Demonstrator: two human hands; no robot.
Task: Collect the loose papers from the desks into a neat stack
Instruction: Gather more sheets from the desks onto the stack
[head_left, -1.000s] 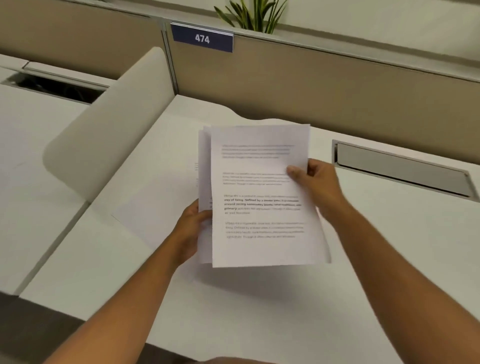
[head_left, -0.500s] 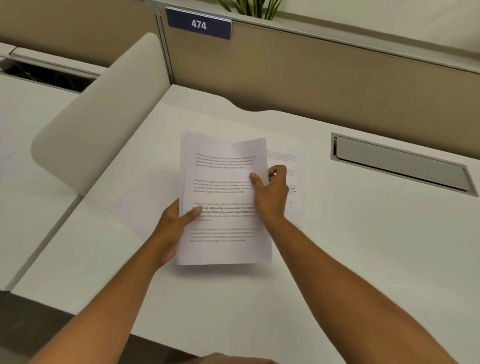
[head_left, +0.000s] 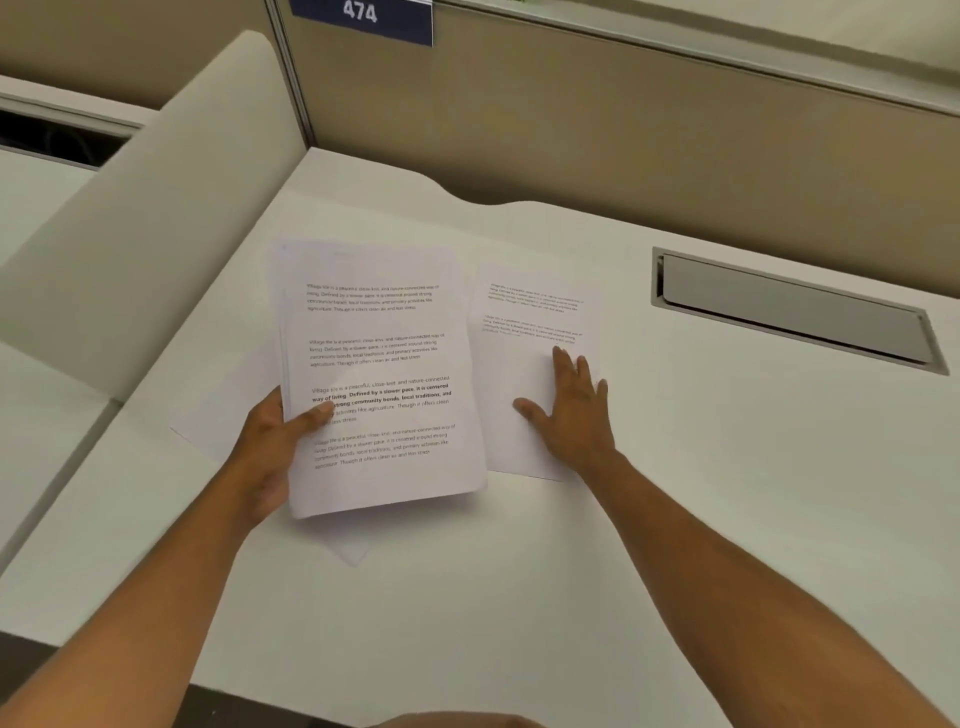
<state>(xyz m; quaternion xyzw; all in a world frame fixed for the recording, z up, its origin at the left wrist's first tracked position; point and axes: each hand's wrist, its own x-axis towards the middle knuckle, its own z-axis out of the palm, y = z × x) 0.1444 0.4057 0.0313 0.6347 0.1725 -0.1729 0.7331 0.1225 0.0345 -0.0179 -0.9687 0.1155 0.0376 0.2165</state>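
White laminate fills most of what I see: the broad pale desk top (head_left: 675, 519) running up to a tan fabric partition (head_left: 623, 130) with a dark blue number plate (head_left: 363, 18), and a grey metal cable hatch (head_left: 789, 306) set into the surface well to the right.

Next in size is the thick stack of white printed sheets (head_left: 379, 374), raised off the desk and pinched at its left edge by my left hand (head_left: 270, 447), thumb on top across the text, the other fingers hidden beneath. Under it a faint blank white sheet (head_left: 223, 415) appears to lie flat on the desk, though its edges are hard to make out.

Smallest is the single loose printed page (head_left: 530, 332) just beside the stack on its right, flat on the desk, long axis running away from me. My right hand (head_left: 571, 410) rests palm-down on its lower half, fingers spread and pointing up the page, thumb out toward the stack. That hand is plainly the nearer one; I judge the page must slide or lift leftward to join the stack.
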